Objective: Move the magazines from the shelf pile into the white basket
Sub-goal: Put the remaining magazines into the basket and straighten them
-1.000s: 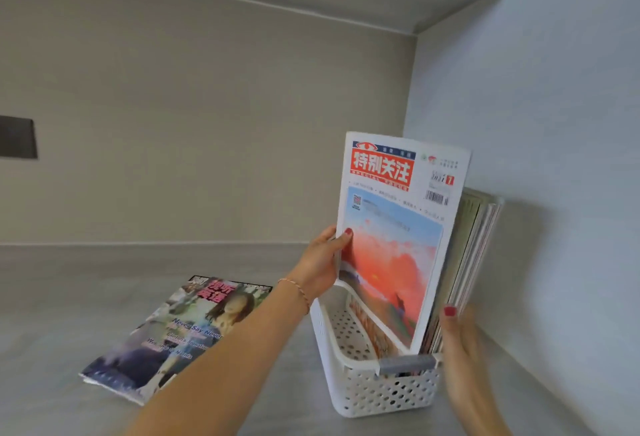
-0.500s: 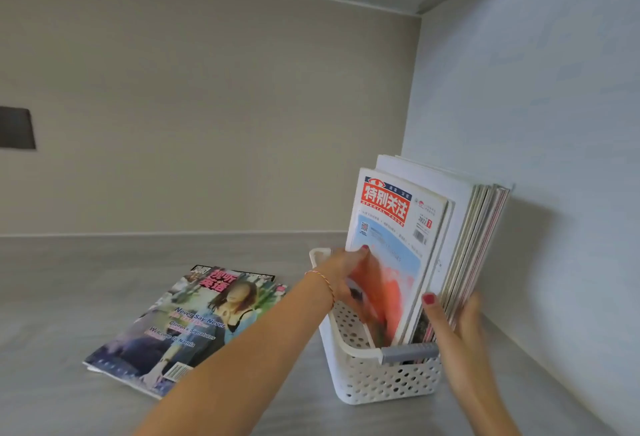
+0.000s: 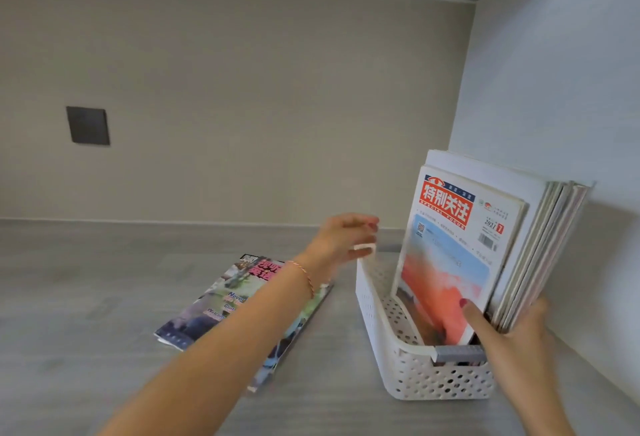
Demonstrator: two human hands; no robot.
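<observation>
The red-titled magazine (image 3: 453, 262) stands upright in the basket (image 3: 408, 370), long axis vertical, cover facing 9 o'clock, leaning on the stack (image 3: 540, 255) toward the wall at 3 o'clock. The right hand (image 3: 512, 335) clasps the upright bunch, thumb on the red cover, probably to stop it flopping into the free space. At 9 o'clock from the basket the left hand (image 3: 346, 238) hovers unclenched, holding nothing, above one magazine (image 3: 221, 311) lying flat on the shelf (image 3: 86, 349), long axis from 7 to 1 o'clock, likely next.
</observation>
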